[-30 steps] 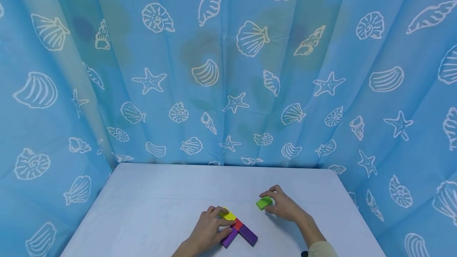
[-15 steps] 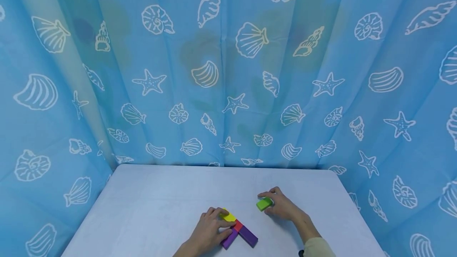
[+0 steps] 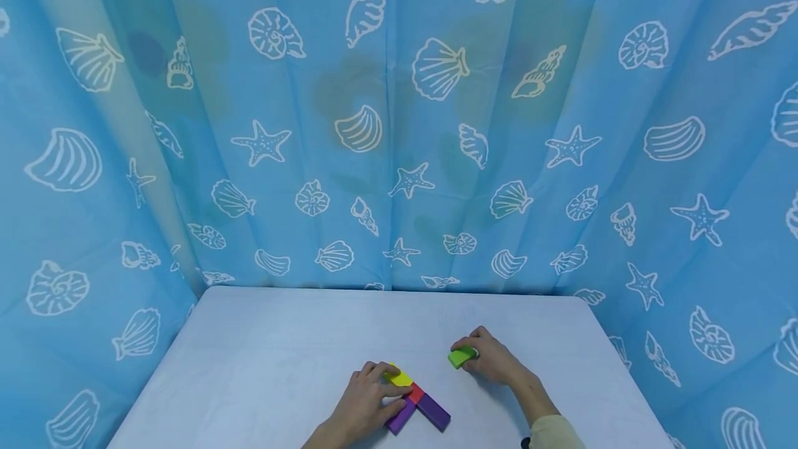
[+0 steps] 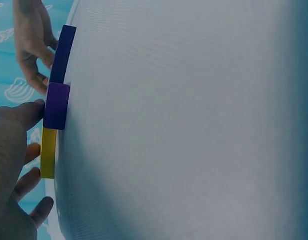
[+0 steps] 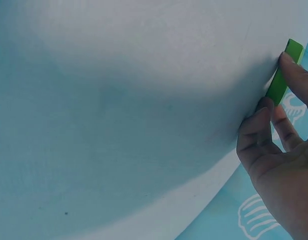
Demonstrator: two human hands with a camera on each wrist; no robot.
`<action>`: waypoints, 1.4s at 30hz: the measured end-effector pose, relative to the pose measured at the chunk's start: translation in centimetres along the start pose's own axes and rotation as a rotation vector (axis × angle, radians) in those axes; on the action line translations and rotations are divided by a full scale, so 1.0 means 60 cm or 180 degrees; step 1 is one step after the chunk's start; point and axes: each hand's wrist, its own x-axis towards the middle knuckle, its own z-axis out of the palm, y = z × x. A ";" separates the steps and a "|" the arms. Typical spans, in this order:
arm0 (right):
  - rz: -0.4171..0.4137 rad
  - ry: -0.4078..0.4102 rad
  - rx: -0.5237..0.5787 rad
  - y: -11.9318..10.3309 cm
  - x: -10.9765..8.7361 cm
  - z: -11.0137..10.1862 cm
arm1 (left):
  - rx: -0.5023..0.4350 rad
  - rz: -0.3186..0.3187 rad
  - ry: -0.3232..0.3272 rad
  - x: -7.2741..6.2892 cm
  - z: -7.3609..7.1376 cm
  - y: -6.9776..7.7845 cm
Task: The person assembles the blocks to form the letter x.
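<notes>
My left hand [image 3: 364, 400] lies over a joined group of blocks on the table. Its fingers touch the yellow block [image 3: 399, 377] and the red block [image 3: 417, 393], while the thumb is against the purple block [image 3: 401, 421]. A dark purple block [image 3: 434, 413] extends from the red one toward the near right. Beyond the group to the right, my right hand [image 3: 495, 360] pinches a green block [image 3: 460, 357] between thumb and fingers. In the right wrist view the green block [image 5: 278, 90] is partly covered by those fingers. The left wrist view shows the purple block [image 4: 56, 106] end-on.
The blocks lie on a white table [image 3: 280, 338] with rounded far corners. A blue curtain [image 3: 386, 213] printed with white shells and starfish encloses its back and sides. At the lower edge, a light sleeve [image 3: 557, 433] and a dark wristband [image 3: 526, 443] show on the right arm.
The green block has turned and tilted slightly in the right hand's fingers, staying in nearly the same spot. The left hand and the block group stay in place.
</notes>
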 end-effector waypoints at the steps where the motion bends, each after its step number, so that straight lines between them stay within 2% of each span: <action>1: 0.0009 -0.0004 0.0014 0.000 0.000 0.000 | 0.0000 0.0008 -0.0006 0.000 -0.001 0.000; 9: -0.0019 -0.0006 -0.0024 0.001 -0.002 0.002 | -0.0015 -0.0040 -0.0051 0.002 -0.003 0.001; 26: -0.0015 -0.0025 -0.0064 0.001 -0.003 0.003 | -0.0003 0.0054 0.0024 -0.001 0.000 -0.001; 42: -0.0032 -0.0068 -0.0073 -0.003 -0.001 0.001 | -0.0009 0.0048 0.0039 -0.002 -0.001 -0.001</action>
